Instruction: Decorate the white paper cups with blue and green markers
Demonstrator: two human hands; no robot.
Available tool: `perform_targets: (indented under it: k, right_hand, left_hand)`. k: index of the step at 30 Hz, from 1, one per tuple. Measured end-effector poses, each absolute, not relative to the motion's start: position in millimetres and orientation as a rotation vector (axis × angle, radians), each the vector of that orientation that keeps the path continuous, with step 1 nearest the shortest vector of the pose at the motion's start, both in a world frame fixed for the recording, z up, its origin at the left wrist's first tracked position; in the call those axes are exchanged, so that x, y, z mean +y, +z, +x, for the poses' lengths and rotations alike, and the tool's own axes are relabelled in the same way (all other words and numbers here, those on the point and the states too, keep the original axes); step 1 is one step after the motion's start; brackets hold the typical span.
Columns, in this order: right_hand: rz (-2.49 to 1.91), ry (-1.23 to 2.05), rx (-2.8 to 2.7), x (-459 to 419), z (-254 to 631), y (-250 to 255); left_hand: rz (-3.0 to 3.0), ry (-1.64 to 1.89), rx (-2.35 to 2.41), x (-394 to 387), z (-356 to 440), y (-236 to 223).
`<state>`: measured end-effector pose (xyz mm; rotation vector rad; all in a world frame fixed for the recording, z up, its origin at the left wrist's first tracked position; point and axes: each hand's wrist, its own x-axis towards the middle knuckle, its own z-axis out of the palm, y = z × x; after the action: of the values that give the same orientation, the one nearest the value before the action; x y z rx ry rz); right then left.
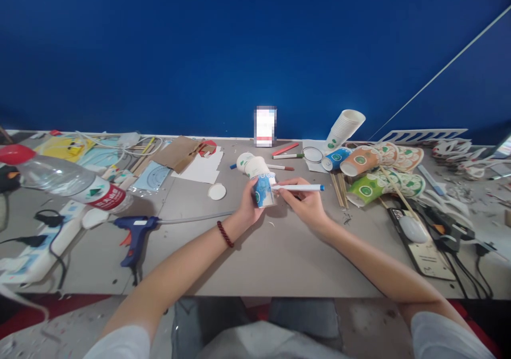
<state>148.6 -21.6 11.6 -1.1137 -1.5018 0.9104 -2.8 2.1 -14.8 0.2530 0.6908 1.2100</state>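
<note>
My left hand (250,206) is wrapped round a paper cup (264,191) with blue colouring on its side, tilted over the middle of the table. In my right hand (305,202) is a white marker with a blue end (301,188), lying nearly level. Its tip reaches the cup's side; whether it touches cannot be made out. Just behind the cup are white paper cups (247,163) with green marks. A marker with a brown end (281,167) lies beyond my right fingers.
A blue glue gun (138,234) and a water bottle (72,181) are at left, near a power strip (50,247). Patterned cups (361,159), a stack of white cups (346,127) and wooden sticks (340,189) lie right. A blurred bright screen (265,126) stands against the blue wall.
</note>
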Motion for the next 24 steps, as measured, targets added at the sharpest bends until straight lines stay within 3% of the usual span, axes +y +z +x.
perform_targets:
  k: [24]
  right_hand:
    - [-1.223, 0.805, -1.708, -31.3, 149.7, 22.3]
  left_hand:
    - [0.254, 1.160, 0.699, -1.6, -2.2, -5.9]
